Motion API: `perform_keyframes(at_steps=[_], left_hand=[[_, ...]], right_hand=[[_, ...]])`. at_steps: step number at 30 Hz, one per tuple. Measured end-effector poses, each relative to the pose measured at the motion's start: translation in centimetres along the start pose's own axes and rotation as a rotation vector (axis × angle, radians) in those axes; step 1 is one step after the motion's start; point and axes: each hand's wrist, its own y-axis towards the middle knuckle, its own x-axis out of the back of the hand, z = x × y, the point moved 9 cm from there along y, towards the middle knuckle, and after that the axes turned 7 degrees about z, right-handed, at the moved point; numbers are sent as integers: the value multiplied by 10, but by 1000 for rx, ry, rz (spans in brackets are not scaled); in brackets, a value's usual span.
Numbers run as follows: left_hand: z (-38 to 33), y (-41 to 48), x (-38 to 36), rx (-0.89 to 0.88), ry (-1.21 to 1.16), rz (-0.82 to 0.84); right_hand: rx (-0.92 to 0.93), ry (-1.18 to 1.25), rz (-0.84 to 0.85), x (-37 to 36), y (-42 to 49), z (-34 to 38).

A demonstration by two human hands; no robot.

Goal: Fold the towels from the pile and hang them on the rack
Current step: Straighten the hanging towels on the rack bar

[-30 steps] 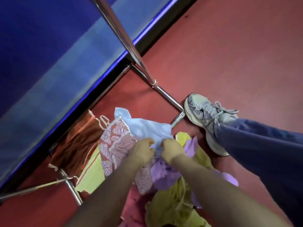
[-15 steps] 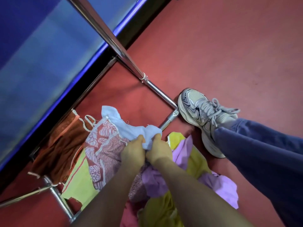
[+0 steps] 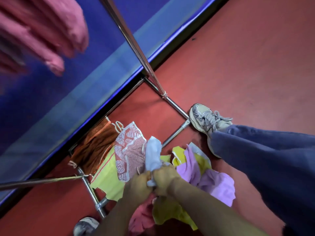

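While the pale blue towel [image 3: 153, 154] stands bunched just beyond our knuckles, our left hand [image 3: 139, 183] and right hand [image 3: 164, 178] clench its lower end side by side, touching. The pile [image 3: 218, 183] of lilac, yellow and pink cloths lies beneath and right of them, the chrome rack [image 3: 175, 106] beyond.

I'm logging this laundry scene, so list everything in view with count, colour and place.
rack: one, chrome, centre
floor: one, red, underneath
blue panel: one, blue, upper left
light blue towel: one, pale blue, atop the pile
patterned towel: one, red leaf print, left of it
orange towel: one, rust, by the rack's base
yellow cloths: at least two, yellow, in the pile
lilac cloths: count unclear, lilac, pile's right side
pink cloth: one, pink, pile's near end
blurred pink fabric: one, pink, top left
shoes: two, grey, beside the rack's base
trouser leg: one, blue, right
left hand: one, grips the light blue towel
right hand: one, grips it too
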Motion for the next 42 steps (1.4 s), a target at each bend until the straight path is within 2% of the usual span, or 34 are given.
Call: perform_keyframes(at_steps=[4, 9, 13, 17, 18, 21, 23, 26, 28, 31, 34, 38, 40, 42], left_hand=[[-3, -47, 20, 55, 41, -3], [-12, -108, 62, 83, -52, -176], [-9, -154, 93, 27, -415, -313], [-5, -198, 122, -21, -882, -428], [-6, -207, 130, -52, -962, -454], [-4, -242, 150, -131, -1072, -543], [-2, -261, 142, -122, -1199, -484], [-1, -278, 110, -82, -1341, -261], [-7, -291, 98, -106, -1316, -184], [-4, -302, 101, -145, -1181, -280], [5, -309, 115, -132, -1225, -443], [-2, -327, 143, -195, -1385, -551], [-7, -330, 157, -240, -1519, -550], [-15, -330, 164, -252, -1731, -497]], right_hand=[[-6, 300, -40, 14, -38, 16], [20, 474, -70, 54, -87, 35], [46, 729, -93, 92, -135, 63], [155, 1222, -158, 128, -169, 113], [182, 1320, -164, 136, -177, 127], [212, 1406, -204, 161, -203, 162], [240, 1489, -219, 174, -218, 179], [283, 1639, -244, 190, -237, 199], [334, 1734, -240, 198, -250, 213], [415, 1840, -227, 208, -268, 229], [438, 1803, -268, 216, -280, 232], [163, 1344, -326, 205, -278, 210], [90, 1129, -208, 186, -273, 206], [127, 938, -25, 163, -273, 215]])
